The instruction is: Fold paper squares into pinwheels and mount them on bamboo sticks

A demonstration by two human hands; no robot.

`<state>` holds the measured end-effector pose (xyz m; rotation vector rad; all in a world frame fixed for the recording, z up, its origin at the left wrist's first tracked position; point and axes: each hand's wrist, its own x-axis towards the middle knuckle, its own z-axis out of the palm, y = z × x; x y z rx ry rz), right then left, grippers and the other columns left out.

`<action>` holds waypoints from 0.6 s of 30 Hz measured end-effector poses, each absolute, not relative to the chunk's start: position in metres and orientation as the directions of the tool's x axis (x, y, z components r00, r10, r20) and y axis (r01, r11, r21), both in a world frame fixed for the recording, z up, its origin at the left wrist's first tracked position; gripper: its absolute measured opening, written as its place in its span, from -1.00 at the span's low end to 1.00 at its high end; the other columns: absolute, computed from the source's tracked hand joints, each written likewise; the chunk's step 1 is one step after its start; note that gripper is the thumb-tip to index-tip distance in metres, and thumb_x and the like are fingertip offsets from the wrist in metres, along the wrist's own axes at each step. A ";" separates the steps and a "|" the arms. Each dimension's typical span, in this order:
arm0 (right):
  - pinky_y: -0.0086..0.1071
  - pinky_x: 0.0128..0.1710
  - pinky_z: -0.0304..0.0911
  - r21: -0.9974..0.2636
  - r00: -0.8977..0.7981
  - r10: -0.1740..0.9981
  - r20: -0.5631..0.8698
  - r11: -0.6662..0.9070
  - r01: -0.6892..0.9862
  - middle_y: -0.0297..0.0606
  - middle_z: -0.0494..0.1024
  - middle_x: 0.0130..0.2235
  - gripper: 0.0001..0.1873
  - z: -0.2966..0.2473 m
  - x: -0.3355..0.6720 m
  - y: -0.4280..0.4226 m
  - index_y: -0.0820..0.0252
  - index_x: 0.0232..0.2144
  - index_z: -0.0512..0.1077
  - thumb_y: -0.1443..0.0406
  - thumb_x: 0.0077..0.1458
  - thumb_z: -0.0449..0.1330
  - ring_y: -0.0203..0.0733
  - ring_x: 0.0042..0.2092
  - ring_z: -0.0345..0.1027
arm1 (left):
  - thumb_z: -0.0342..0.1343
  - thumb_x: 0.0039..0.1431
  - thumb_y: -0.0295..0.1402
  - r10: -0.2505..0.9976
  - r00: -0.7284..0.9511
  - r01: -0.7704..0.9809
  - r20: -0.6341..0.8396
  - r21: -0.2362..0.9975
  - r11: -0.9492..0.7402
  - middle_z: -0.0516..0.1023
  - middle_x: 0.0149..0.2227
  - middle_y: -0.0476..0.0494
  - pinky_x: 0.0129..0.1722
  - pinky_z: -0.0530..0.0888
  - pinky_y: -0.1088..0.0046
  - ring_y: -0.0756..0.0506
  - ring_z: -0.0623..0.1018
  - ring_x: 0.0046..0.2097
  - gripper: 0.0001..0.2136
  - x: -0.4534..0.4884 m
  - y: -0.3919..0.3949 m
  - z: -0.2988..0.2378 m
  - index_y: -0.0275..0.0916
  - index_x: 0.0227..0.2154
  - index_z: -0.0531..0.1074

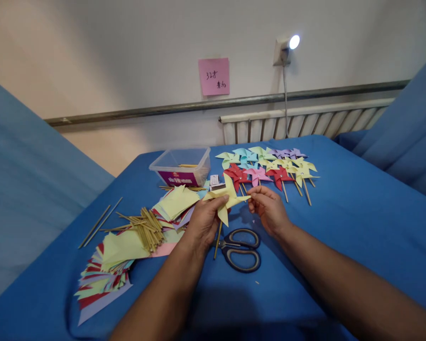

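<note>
A yellow paper pinwheel (228, 193) on a thin wooden stick is gripped by my left hand (206, 219), its thumb pressed over the pinwheel's middle. The stick points down below that hand. My right hand (269, 209) pinches the tip of the pinwheel's right blade between thumb and fingers. Scissors (242, 251) with dark handles lie on the table just below, their blades partly hidden by my left hand. Behind my hands rest several pinwheels on sticks, among them a red pinwheel (237, 175) and a pink pinwheel (258, 175).
Left of my hands lie a pile of sticks (149, 229), fanned coloured paper (101, 279) and yellow sheets (175, 202). A clear plastic box (166, 163) stands behind them, near a small white box (214, 180). Blue cloth (341, 227) covers the table. Curtains hang at both sides.
</note>
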<state>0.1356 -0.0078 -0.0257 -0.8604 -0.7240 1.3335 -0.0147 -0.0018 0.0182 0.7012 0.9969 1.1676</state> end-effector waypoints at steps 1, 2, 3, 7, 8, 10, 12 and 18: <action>-0.48 -0.58 0.10 -0.863 0.104 0.994 -0.023 0.033 -0.504 -0.43 0.40 -0.60 -0.84 -0.026 0.136 -0.007 0.19 -0.45 0.46 0.24 -0.13 0.28 -0.39 -0.59 0.23 | 0.33 -0.20 -0.52 0.960 0.083 -0.413 -0.267 0.868 0.277 0.55 -0.52 -0.09 -0.53 0.44 0.53 0.01 0.48 -0.54 -0.77 -0.015 -0.002 0.019 -0.42 -0.38 0.51; -0.48 -0.58 0.10 -0.870 0.097 0.995 -0.012 0.037 -0.492 -0.44 0.40 -0.60 -0.84 -0.026 0.136 -0.007 0.18 -0.44 0.46 0.24 -0.13 0.29 -0.39 -0.59 0.23 | 0.33 -0.19 -0.52 0.958 0.091 -0.414 -0.270 0.865 0.283 0.55 -0.52 -0.09 -0.53 0.44 0.53 0.01 0.48 -0.54 -0.77 -0.015 -0.003 0.019 -0.42 -0.38 0.51; -0.48 -0.58 0.10 -0.879 0.091 0.996 0.000 0.043 -0.475 -0.45 0.40 -0.60 -0.84 -0.027 0.136 -0.006 0.18 -0.44 0.46 0.24 -0.14 0.29 -0.39 -0.58 0.23 | 0.32 -0.19 -0.53 0.957 0.097 -0.416 -0.274 0.862 0.289 0.55 -0.52 -0.10 -0.53 0.44 0.53 0.01 0.48 -0.54 -0.77 -0.015 -0.003 0.018 -0.42 -0.37 0.52; -0.48 -0.57 0.08 -0.921 0.095 0.995 0.028 0.063 -0.384 -0.46 0.39 -0.61 -0.88 -0.030 0.137 -0.004 0.17 -0.46 0.46 0.28 -0.16 0.26 -0.39 -0.60 0.21 | 0.31 -0.18 -0.55 0.954 0.107 -0.423 -0.281 0.855 0.299 0.56 -0.51 -0.11 -0.53 0.44 0.53 0.00 0.49 -0.53 -0.76 -0.017 -0.001 0.016 -0.40 -0.34 0.52; -0.47 -0.57 0.08 -0.929 0.105 0.994 0.026 0.063 -0.365 -0.46 0.38 -0.62 -0.88 -0.030 0.138 -0.003 0.17 -0.46 0.45 0.27 -0.15 0.25 -0.39 -0.60 0.20 | 0.31 -0.17 -0.55 0.953 0.110 -0.425 -0.282 0.854 0.301 0.56 -0.51 -0.11 -0.53 0.44 0.53 0.00 0.49 -0.53 -0.76 -0.017 0.000 0.016 -0.40 -0.34 0.53; -0.45 -0.54 0.12 -0.941 0.144 0.990 0.017 0.064 -0.332 -0.44 0.42 -0.58 -0.84 -0.030 0.139 -0.003 0.17 -0.44 0.46 0.23 -0.13 0.25 -0.36 -0.57 0.23 | 0.31 -0.17 -0.54 0.952 0.118 -0.425 -0.284 0.852 0.307 0.56 -0.51 -0.11 -0.53 0.44 0.53 0.00 0.48 -0.54 -0.77 -0.017 0.000 0.015 -0.41 -0.35 0.53; -0.43 -0.49 0.18 -0.955 0.159 0.987 0.025 0.071 -0.287 -0.37 0.50 -0.47 -0.78 -0.028 0.139 -0.004 0.17 -0.40 0.47 0.15 -0.09 0.26 -0.32 -0.48 0.30 | 0.31 -0.17 -0.53 0.951 0.136 -0.424 -0.280 0.851 0.311 0.57 -0.50 -0.13 -0.50 0.45 0.51 0.00 0.49 -0.54 -0.78 -0.016 0.000 0.014 -0.42 -0.37 0.53; -0.43 -0.46 0.16 -0.959 -0.012 0.999 0.038 0.033 -0.283 -0.41 0.45 -0.51 -0.67 -0.022 0.131 -0.011 0.18 -0.47 0.43 0.09 -0.17 0.39 -0.32 -0.46 0.27 | 0.36 -0.21 -0.48 0.932 0.246 -0.325 -0.265 0.884 0.337 0.62 -0.42 -0.21 -0.35 0.47 0.43 -0.08 0.56 -0.44 -0.73 -0.011 -0.004 0.002 -0.42 -0.35 0.55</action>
